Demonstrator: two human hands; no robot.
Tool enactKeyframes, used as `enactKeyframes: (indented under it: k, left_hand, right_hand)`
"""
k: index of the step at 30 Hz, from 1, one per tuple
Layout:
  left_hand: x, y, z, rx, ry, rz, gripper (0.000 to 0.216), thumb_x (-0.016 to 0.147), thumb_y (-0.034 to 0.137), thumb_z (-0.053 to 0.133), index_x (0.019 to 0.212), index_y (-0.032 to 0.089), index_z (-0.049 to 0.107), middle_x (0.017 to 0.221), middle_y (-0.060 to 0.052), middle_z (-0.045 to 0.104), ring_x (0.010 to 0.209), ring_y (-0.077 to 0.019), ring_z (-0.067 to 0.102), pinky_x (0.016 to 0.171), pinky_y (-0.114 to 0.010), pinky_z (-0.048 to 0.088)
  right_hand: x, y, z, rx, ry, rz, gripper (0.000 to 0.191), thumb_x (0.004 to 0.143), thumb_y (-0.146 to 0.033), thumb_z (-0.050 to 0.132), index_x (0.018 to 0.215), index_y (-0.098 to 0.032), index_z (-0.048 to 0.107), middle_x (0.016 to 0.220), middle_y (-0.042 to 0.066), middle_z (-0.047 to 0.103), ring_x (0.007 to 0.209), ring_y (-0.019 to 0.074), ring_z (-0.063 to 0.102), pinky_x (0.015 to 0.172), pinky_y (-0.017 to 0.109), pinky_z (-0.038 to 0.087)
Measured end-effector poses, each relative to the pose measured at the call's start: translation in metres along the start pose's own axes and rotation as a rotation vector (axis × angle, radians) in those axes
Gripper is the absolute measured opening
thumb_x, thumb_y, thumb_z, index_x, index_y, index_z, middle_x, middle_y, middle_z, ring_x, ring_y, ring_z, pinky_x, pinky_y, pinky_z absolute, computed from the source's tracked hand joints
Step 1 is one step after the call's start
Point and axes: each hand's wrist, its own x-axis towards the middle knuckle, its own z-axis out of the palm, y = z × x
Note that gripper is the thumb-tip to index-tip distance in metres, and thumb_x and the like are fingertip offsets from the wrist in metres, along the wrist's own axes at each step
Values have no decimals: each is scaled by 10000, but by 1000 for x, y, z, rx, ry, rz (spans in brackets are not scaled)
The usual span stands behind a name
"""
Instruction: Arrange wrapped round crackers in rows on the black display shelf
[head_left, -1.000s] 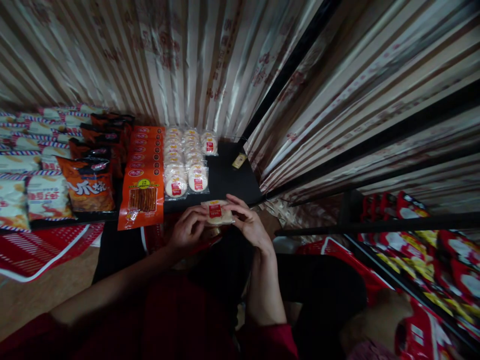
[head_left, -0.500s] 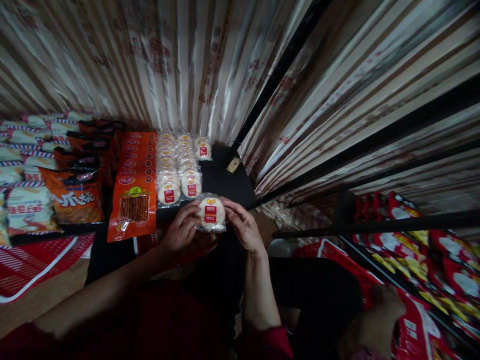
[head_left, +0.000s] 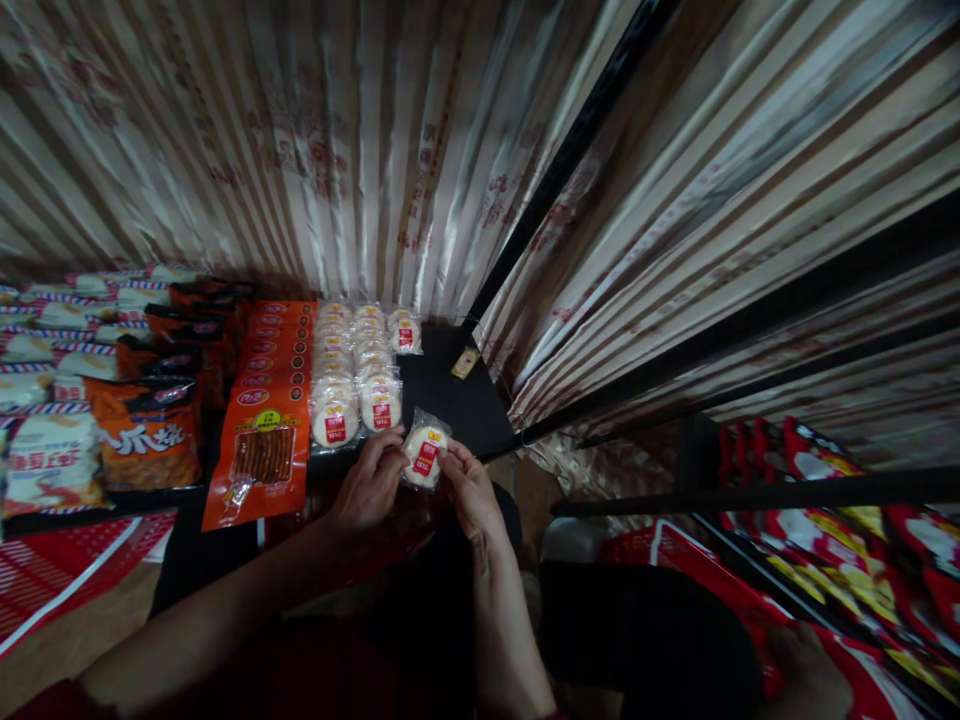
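Note:
Between my hands, in front of the shelf edge, is a clear-wrapped round rice cracker [head_left: 426, 456] with a red label, tilted a little. My left hand [head_left: 370, 482] pinches its left side. On the other side, the fingers of my right hand [head_left: 471, 488] are closed on the wrapper. Just beyond, overlapping rows of packed rice crackers [head_left: 381, 404] lie on the black shelf [head_left: 450, 400], with a single packed cracker [head_left: 405, 332] at the back. Left of them lies a stack of orange snack packs [head_left: 262, 440] overlapping each other.
Orange-and-black snack bags [head_left: 146, 440] and white snack bags [head_left: 52, 465] fill the shelf's left. A small yellowish packet [head_left: 465, 362] lies by the black post [head_left: 559, 180]. Red baskets [head_left: 67, 580] stand below. More red snack bags [head_left: 840, 560] sit at right, before a pleated curtain [head_left: 360, 150].
The held cracker has turned from nearly level to tilted, and my hands have shifted their grip on its sides. The whole scene sits lower in view.

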Motion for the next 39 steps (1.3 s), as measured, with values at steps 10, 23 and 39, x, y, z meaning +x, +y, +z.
enactKeyframes:
  k: [10,23,39]
  left_hand:
    - [18,-5,14,133,-283,73,378,869,57,302,1193,121,488,1279,-138,503,1246,-215,452,1002,-358,457]
    - [48,-8,47,460,-561,19,412,870,32,304,1248,25,468,1370,-190,453,1307,-239,384,1060,-385,377]
    - [85,-30,83,578,-691,2,475,881,142,306,1311,-14,437,1408,-219,394,1340,-295,321,1104,-449,275]
  right_hand:
    - [28,-8,-13,-20,122,-114,519,587,-356,779,1049,-193,608,795,8,703,706,158,647,650,262,502]
    - [104,-3,-36,-214,228,-197,391,547,-358,729,865,-164,609,678,-13,663,583,113,581,576,232,459]
    - [179,-1,-38,-670,290,-309,317,679,-322,586,944,-161,654,835,50,685,715,162,627,679,269,503]
